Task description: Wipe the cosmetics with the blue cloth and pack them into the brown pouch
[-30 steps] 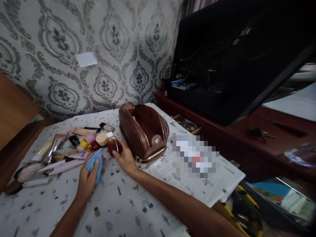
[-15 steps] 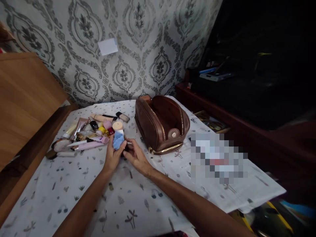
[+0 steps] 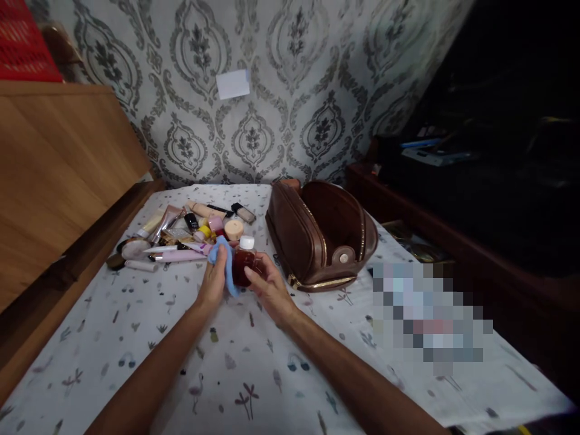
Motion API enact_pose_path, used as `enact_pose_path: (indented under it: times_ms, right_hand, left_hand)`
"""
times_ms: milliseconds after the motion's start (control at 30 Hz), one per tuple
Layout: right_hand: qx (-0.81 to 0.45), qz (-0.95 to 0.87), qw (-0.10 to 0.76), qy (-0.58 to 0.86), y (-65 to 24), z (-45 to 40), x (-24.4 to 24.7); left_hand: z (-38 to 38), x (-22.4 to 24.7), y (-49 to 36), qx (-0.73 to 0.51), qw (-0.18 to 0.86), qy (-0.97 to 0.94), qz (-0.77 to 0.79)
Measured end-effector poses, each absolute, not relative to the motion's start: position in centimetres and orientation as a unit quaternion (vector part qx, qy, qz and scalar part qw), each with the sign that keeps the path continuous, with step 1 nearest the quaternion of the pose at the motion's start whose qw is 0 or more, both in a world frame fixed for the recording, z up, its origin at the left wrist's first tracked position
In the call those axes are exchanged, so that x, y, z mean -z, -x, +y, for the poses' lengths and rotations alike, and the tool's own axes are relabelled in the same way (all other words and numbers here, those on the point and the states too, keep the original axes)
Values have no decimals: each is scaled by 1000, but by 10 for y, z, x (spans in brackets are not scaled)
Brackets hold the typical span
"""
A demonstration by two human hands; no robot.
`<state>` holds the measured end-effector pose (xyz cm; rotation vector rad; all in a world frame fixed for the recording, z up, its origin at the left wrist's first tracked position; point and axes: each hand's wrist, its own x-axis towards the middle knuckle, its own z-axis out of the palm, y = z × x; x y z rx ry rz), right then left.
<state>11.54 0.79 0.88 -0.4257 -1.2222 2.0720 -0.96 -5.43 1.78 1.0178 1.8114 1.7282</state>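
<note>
My right hand [image 3: 270,290] is closed around a small bottle [image 3: 243,266] with dark red-brown contents and a white cap, held upright. A blue cloth [image 3: 228,269] is gripped in my left hand [image 3: 214,279], against the bottle's left side. Just beyond my hands lies a pile of cosmetics: a pink pen-like tube [image 3: 179,257], a black nail polish bottle [image 3: 191,219], a round cream-lidded jar [image 3: 234,229] and several other tubes. To the right of my hands stands a brown toiletry bag [image 3: 294,241], its top unzipped and gaping, with nothing visible in its dark inside.
A white patterned cloth [image 3: 149,362] covers the table. Along the left edge rises a wooden panel [image 3: 67,175]; a patterned wall [image 3: 254,121] closes off the back. A blurred-out item [image 3: 428,314] lies at right, beside a dark red piece of furniture [image 3: 385,193].
The view has swung left, shifting everything rightward. The bottle, hidden before behind my fingers and the cloth, now shows plainly, and the cloth has moved to its left side.
</note>
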Motion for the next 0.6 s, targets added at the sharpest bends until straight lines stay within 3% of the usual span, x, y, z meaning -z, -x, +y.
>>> enact_pose_path:
  times_ms: [333, 600]
  right_hand:
    - [-742, -526, 372, 184, -115, 17, -4]
    - [-623, -594, 436, 264, -121, 28, -6]
  left_hand:
    - [-61, -24, -1, -593, 158, -467, 637]
    - [-68, -17, 14, -472, 67, -594, 648]
